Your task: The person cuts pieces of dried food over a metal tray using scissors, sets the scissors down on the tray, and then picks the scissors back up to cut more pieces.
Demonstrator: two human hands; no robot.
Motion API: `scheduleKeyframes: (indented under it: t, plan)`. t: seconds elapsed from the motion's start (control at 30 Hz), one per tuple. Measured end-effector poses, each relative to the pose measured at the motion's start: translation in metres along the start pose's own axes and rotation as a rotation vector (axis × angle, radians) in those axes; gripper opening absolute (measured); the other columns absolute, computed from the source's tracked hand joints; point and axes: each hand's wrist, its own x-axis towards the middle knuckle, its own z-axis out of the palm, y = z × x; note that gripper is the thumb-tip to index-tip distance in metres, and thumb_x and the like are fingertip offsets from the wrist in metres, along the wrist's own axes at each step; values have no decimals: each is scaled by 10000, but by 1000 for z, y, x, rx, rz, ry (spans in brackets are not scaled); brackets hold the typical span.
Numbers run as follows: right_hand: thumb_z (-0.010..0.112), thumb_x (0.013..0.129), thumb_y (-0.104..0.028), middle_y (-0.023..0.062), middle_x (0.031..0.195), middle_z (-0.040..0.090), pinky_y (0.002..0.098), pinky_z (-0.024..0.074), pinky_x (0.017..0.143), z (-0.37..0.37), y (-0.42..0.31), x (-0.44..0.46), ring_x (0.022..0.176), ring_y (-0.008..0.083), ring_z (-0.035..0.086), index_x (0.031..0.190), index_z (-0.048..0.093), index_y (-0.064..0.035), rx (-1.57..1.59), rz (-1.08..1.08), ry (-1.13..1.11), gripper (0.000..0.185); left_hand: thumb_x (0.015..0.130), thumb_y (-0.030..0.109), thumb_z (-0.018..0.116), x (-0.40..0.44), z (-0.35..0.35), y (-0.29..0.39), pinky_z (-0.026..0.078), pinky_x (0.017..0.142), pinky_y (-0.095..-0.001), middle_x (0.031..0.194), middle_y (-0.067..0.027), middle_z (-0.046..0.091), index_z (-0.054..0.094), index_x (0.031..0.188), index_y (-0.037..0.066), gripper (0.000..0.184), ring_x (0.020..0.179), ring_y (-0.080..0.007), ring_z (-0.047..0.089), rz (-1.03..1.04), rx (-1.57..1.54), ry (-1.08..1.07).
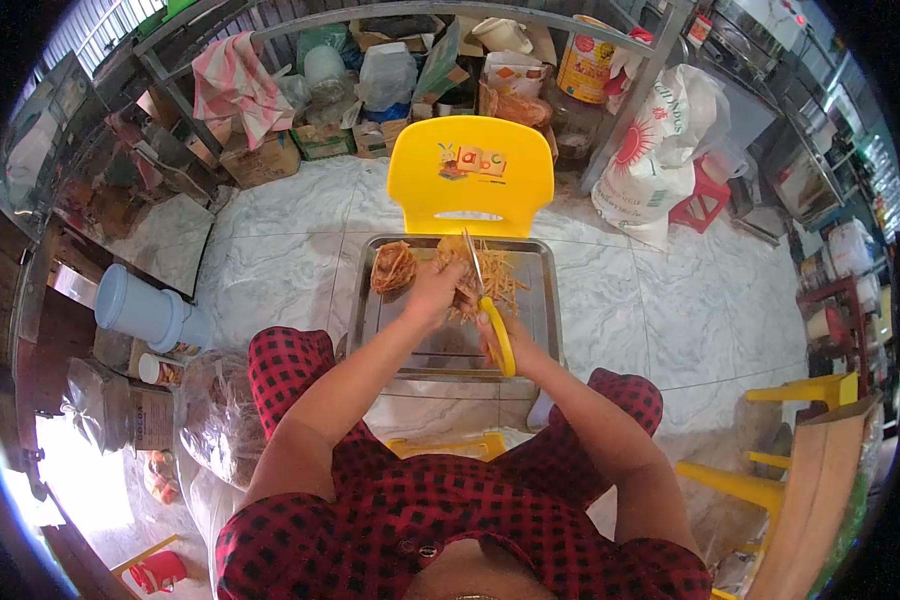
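A metal tray (370, 345) lies in front of me, close to a yellow chair back. My left hand (438, 292) is closed on a brownish piece of food (464, 292) at the tray's middle. Scissors with yellow handles (510, 352) are in my right hand (505, 332), their blades pointing away from me, beside the food piece. Thin pale-brown strips (502, 272) are scattered on the right part of the tray. A reddish-brown clump (393, 268) sits at the tray's far left corner.
The yellow chair (470, 170) stands just beyond the tray. Farther back are boxes and bags under a metal-framed table, with a white sack (655, 160) at right. A pale blue bucket (130, 297) lies at left, and yellow stools (730, 485) are at lower right.
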Motion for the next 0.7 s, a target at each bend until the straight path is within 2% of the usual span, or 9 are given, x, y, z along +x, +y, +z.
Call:
scheduleKeyframes:
  t: [0.2, 0.27, 0.47, 0.6, 0.7]
  plan:
    - [539, 820, -532, -10, 541, 453, 233, 399, 380, 0, -2, -3, 421, 93, 470, 1032, 506, -39, -9, -34, 39, 537, 871, 159, 496, -2, 1, 0, 448, 371, -246, 686, -88, 590, 535, 921, 6, 165, 465, -151, 553, -16, 19, -42]
    - [546, 823, -514, -13, 512, 438, 231, 379, 349, 0, -2, -4, 386, 95, 449, 975, 539, -38, -7, -50, 56, 500, 857, 136, 513, -4, 2, 3, 418, 361, -255, 678, -87, 578, 523, 928, 9, 145, 464, -157, 539, -36, -30, -45]
    - [558, 846, -433, -16, 490, 422, 236, 361, 323, 2, -11, -12, 364, 94, 432, 882, 564, -36, 3, -1, 88, 398, 857, 148, 502, -4, 0, 1, 439, 377, -274, 689, -89, 580, 525, 939, 10, 162, 466, -168, 548, -55, -5, -32]
    - [549, 857, -408, -19, 505, 427, 245, 378, 349, -3, -7, -12, 390, 91, 443, 916, 541, -50, 19, 18, 39, 363, 862, 151, 492, 3, -6, 5, 457, 375, -259, 675, -82, 583, 514, 961, 23, 164, 475, -163, 563, -69, -2, -13]
    - [537, 867, -399, -19, 551, 442, 247, 401, 397, -4, -6, -13, 434, 87, 452, 985, 497, -60, 107, 24, -65, 361, 863, 162, 488, 16, -21, 18, 470, 390, -276, 713, -83, 586, 502, 990, 31, 183, 499, -175, 575, 3, -22, 45]
